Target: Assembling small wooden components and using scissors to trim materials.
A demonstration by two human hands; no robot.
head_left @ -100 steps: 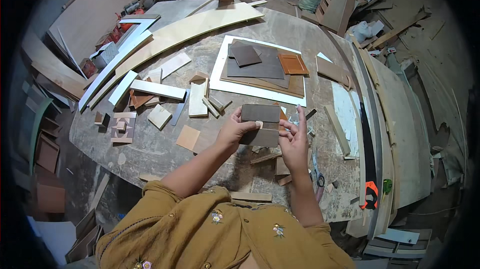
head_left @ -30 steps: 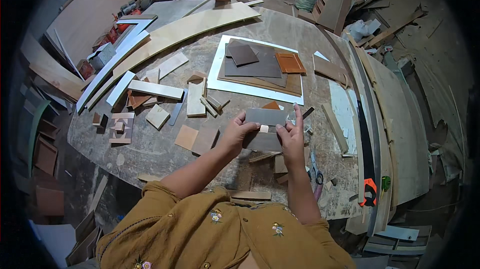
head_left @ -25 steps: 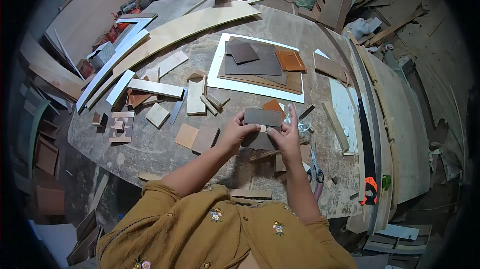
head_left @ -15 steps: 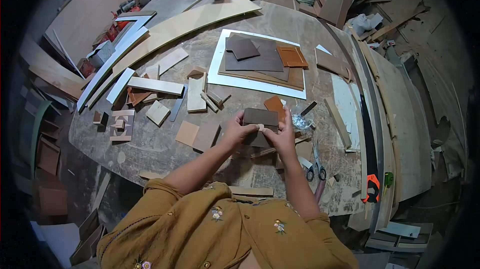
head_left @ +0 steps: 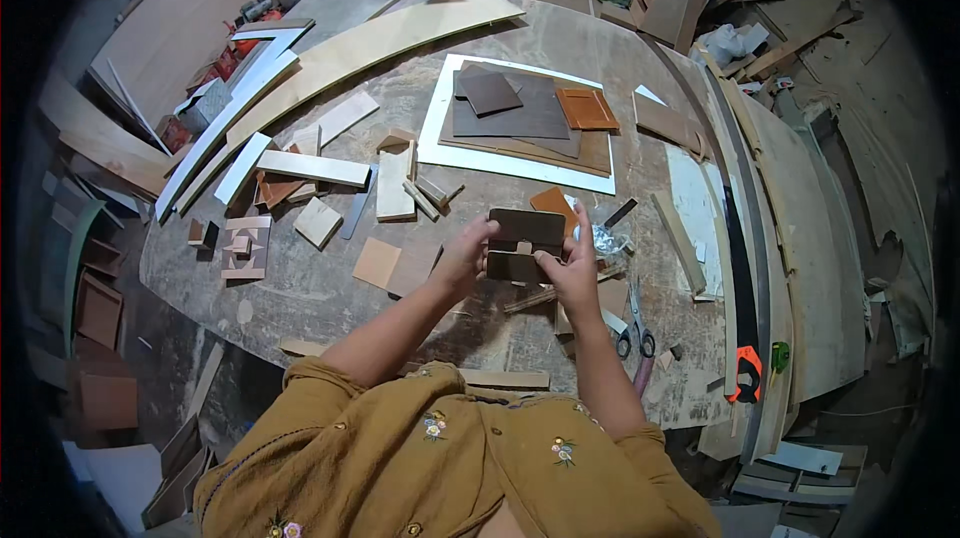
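Above the near middle of the worktable I hold a small dark brown board assembly (head_left: 528,226) in both hands. A little light-wood block (head_left: 524,248) sits at its middle, between an upper and a lower dark panel. My left hand (head_left: 466,256) grips the left edge, fingers mostly behind it. On the right side, my right hand (head_left: 572,273) has its thumb next to the block and a finger extended upward. Just beyond lie an orange-brown wood piece (head_left: 550,201) and a crumpled clear plastic bag (head_left: 607,240). A square of light wood (head_left: 378,260) rests left of the hands.
Scissors (head_left: 637,323) lie at the near right, and an orange-handled handsaw (head_left: 746,373) near the right edge beside a green tape measure (head_left: 780,358). Stacked dark panels rest on a white board (head_left: 432,143). Light wood offcuts (head_left: 312,169) and a patterned block piece (head_left: 244,248) are at left.
The assembly has tilted in my hands, showing the lower panel more fully. My left thumb has moved off the light block to the left edge; my right thumb stays near the block.
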